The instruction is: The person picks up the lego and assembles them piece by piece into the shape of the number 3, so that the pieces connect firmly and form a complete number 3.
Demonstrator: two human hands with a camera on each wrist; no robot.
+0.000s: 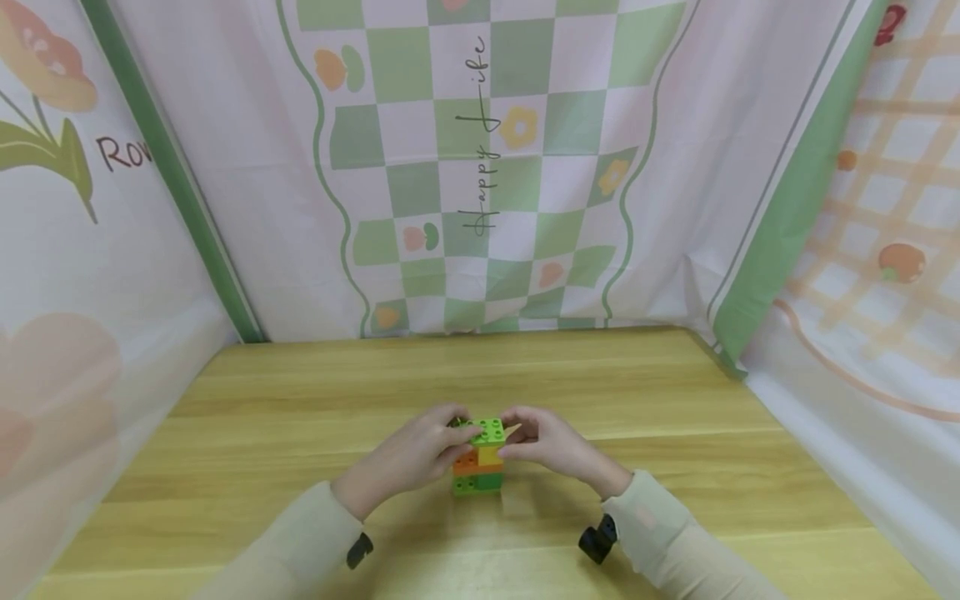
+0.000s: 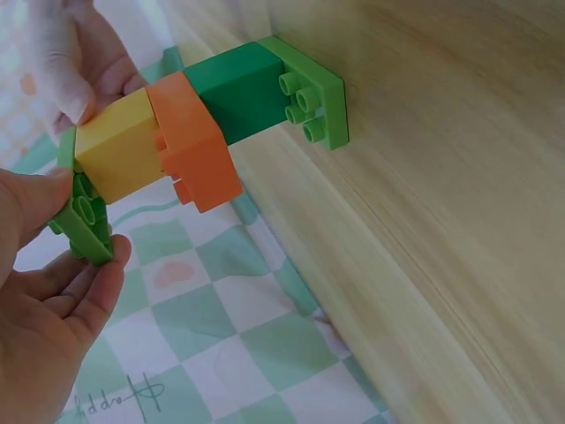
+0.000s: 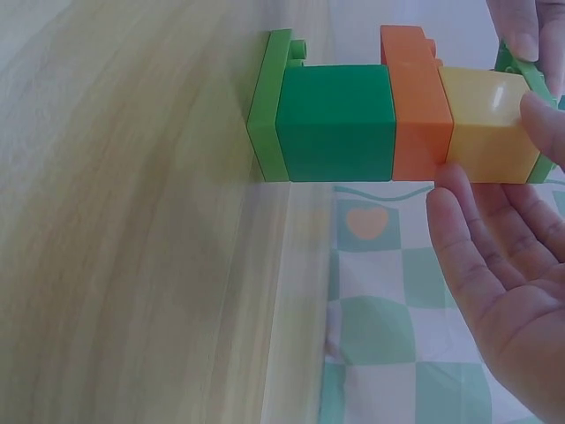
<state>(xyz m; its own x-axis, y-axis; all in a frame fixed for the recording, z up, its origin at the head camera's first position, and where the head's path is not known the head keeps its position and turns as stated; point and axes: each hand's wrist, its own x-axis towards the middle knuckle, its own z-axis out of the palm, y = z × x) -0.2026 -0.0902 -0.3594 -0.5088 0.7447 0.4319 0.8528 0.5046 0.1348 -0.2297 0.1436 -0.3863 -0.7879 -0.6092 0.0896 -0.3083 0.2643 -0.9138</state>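
A small tower of toy building bricks stands on the wooden table between both hands. From bottom to top it has a light green base piece [image 2: 320,88], a dark green brick [image 3: 335,124], an orange brick [image 3: 419,115], a yellow brick [image 3: 490,124] and a light green top piece [image 1: 491,430]. The top piece juts out to the left, as do the orange and base pieces. My left hand [image 1: 416,452] pinches the jutting end of the top piece between thumb and fingers. On the other side, my right hand [image 1: 558,448] holds the yellow brick, its thumb near the top piece's edge.
The wooden table [image 1: 300,392] runs back to a hanging checked cloth [image 1: 517,192]. Printed cloths hang at the left [image 1: 52,275] and right [image 1: 862,275] sides. Black wrist cameras sit below the left [image 1: 360,551] and right [image 1: 597,540] cuffs.
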